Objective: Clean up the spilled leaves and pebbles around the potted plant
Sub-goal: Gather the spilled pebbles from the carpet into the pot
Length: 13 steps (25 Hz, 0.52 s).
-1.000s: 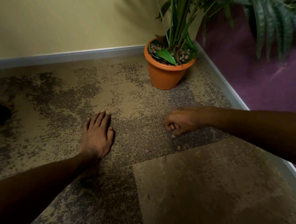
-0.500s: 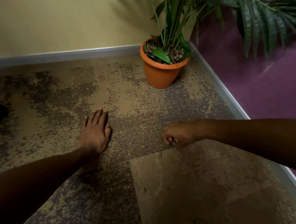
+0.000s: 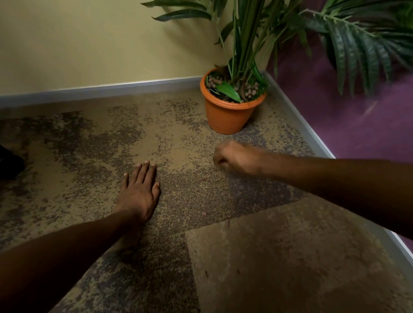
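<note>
Head view: orange pot (image 3: pixel 227 115) upright (brown pebbles (image 3: pixel 250 91) inside).

Right hand (image 3: pixel 234 158): motion-blurred, curled closed; contents hidden. Plant fronds (image 3: pixel 352 36): cut off at top and right edges. Dark object (image 3: pixel 2 160): cropped at left edge, unidentifiable.

Indoor room corner, likely office or commercial interior; could be home, cannot tell for sure. Floor: carpet tiles (image 3: pixel 266 261), mottled tan and dark grey, square seams visible. Grey skirting strip (image 3: pixel 96 90) along base of both walls. One wall (image 3: pixel 75 38) painted pale yellow, adjoining wall (image 3: pixel 366 128) purple. Terracotta-coloured pot (image 3: pixel 227 114) with tall palm-like plant (image 3: pixel 249 34) set in corner, decorative. Lighting dim. No furniture in view.
</note>
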{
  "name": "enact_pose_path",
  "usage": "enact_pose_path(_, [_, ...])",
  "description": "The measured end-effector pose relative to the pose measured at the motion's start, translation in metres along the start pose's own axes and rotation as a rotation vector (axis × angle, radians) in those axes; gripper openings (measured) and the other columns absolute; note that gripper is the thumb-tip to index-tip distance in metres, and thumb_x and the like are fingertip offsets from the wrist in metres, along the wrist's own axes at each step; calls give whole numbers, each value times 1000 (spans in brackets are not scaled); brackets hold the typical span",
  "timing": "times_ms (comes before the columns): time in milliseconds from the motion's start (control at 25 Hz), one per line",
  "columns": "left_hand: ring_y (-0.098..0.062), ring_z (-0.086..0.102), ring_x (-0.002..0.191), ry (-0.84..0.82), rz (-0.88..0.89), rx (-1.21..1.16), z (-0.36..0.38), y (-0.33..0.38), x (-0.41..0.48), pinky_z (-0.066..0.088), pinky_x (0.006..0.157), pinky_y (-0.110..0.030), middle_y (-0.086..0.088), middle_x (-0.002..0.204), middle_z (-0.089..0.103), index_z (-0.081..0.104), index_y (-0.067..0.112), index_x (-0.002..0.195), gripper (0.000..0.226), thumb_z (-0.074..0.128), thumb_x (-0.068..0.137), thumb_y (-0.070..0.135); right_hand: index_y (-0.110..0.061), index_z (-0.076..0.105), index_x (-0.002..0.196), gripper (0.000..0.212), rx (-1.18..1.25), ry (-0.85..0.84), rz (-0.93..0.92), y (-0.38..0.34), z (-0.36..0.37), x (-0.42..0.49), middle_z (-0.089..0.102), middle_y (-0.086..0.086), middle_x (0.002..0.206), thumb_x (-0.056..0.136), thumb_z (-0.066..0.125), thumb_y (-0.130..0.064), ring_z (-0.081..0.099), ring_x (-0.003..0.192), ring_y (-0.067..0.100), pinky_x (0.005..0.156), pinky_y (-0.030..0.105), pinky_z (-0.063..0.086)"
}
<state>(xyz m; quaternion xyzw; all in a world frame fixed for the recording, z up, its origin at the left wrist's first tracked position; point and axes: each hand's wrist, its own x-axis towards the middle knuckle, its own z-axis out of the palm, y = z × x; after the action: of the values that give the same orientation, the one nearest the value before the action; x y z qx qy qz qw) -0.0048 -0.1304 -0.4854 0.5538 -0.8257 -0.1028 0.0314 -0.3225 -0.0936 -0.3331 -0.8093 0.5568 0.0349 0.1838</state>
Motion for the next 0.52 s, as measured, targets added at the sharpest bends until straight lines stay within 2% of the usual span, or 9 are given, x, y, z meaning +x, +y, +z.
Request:
enact_pose_path(120, [-19,0,161,0,4,-2,1,0,0,3,128,-49,0,174,4,7,22,165,70,6,103,53,-18,66,98,17,-63,349,-9,10,-47,18,61,0,94,98,50,-12,60,88,20,80,39,54])
enact_pose_path(240, [-18,-2,161,2,-1,5,1,0,0,2,129,-49,1,174,3,6,22,166,68,8,104,52,-16,67,106,19,-96,573,45,19,-85,32,64,7,102,101,49,-13,61,97,23,82,33,47])
enact_pose_path(400, [-18,-2,161,15,-2,7,1,1,-1,4,129,-50,1,174,3,6,22,166,66,12,106,49,-11,68,126,29,-214,670,195,28,-111,55,61,14,119,106,51,-23,60,114,30,92,36,49])
enact_pose_path(520, [-17,-3,161,17,-3,11,1,2,-2,3,129,-49,2,174,1,5,23,166,67,8,105,51,-4,65,127,28,-429,643,236,25,-116,69,57,19,123,103,54,-14,55,120,36,93,45,51])
